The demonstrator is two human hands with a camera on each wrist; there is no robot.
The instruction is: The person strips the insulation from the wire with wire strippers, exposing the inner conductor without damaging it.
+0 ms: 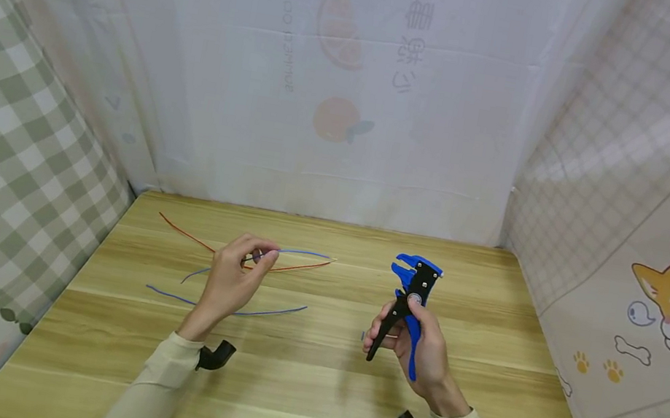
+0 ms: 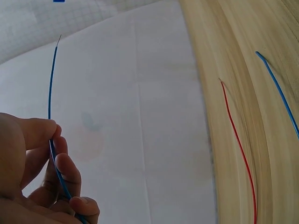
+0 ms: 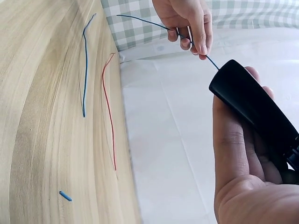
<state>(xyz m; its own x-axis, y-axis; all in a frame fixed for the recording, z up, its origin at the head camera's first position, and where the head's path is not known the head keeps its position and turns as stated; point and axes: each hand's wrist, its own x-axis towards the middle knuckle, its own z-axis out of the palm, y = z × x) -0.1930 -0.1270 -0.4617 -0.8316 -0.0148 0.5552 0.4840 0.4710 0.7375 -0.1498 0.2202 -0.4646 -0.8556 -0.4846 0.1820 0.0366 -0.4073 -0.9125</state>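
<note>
Between thumb and fingertips, my left hand (image 1: 233, 279) pinches a blue wire (image 2: 50, 88) above the table. The wire's far end shows a short length of bare metal strand in the left wrist view, and its other end trails behind the hand. My right hand (image 1: 429, 350) grips a blue and black wire stripper (image 1: 421, 282) by its handles, jaws up and toward the left. The wire tip and the stripper are apart in the head view. In the right wrist view a black handle (image 3: 247, 93) hides part of the held wire.
A red wire (image 2: 238, 140) and a second blue wire (image 3: 85, 70) lie on the wooden table (image 1: 291, 394). Close to the right hand is a short blue piece (image 3: 65, 196). White and checked curtains (image 1: 325, 185) border the table.
</note>
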